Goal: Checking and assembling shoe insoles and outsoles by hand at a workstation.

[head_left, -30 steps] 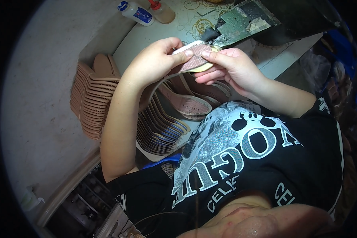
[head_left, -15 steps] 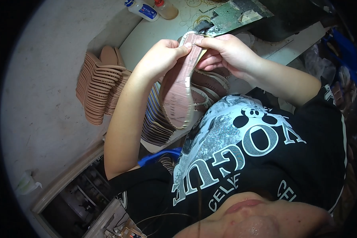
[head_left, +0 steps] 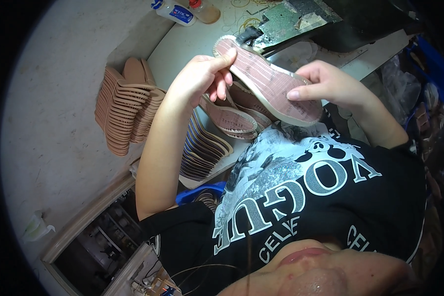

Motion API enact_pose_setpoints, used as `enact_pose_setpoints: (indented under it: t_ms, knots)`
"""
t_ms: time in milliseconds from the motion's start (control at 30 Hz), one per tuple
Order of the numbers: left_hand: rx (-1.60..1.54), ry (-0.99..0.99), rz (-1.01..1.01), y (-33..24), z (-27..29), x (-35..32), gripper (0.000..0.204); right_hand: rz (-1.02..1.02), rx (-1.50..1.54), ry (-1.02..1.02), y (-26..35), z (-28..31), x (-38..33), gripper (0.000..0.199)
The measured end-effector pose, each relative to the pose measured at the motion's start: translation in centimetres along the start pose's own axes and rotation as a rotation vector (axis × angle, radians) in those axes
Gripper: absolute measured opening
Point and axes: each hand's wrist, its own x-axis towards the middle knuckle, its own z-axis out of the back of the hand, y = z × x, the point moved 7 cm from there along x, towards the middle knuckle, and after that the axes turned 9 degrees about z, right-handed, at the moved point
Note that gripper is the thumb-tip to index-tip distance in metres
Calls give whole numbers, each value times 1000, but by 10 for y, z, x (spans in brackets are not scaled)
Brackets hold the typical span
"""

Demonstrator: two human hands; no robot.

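A pinkish shoe insole with a pale wrapped edge is held up slantwise between my two hands. My left hand pinches its narrow far-left end, thumb on the upper face. At the wider near-right end my right hand grips the rim, its thumb lying on the face. Below it lie several similar pale-edged insoles, partly covered by the held one. A small black part of a machine stands just behind the narrow end.
Stacked tan insoles stand against the wall at left. A row of dark, thin insoles lies nearer. Behind are a white bottle, a red-capped bottle and a green metal plate on the white table.
The insole has turned from nearly upright to slanting down rightward. My right hand has moved from its narrow end to its wide end; my left hand still grips the narrow end.
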Motion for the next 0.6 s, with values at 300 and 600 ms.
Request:
enact_pose_setpoints:
  t_ms: [300, 600]
  knots:
    - [-4, -265, -111, -10, 22, 13, 52, 124, 275, -330, -12, 8, 12, 27]
    - [-635, -362, -646, 20, 42, -4, 32, 281, 84, -70, -9, -62, 54, 22]
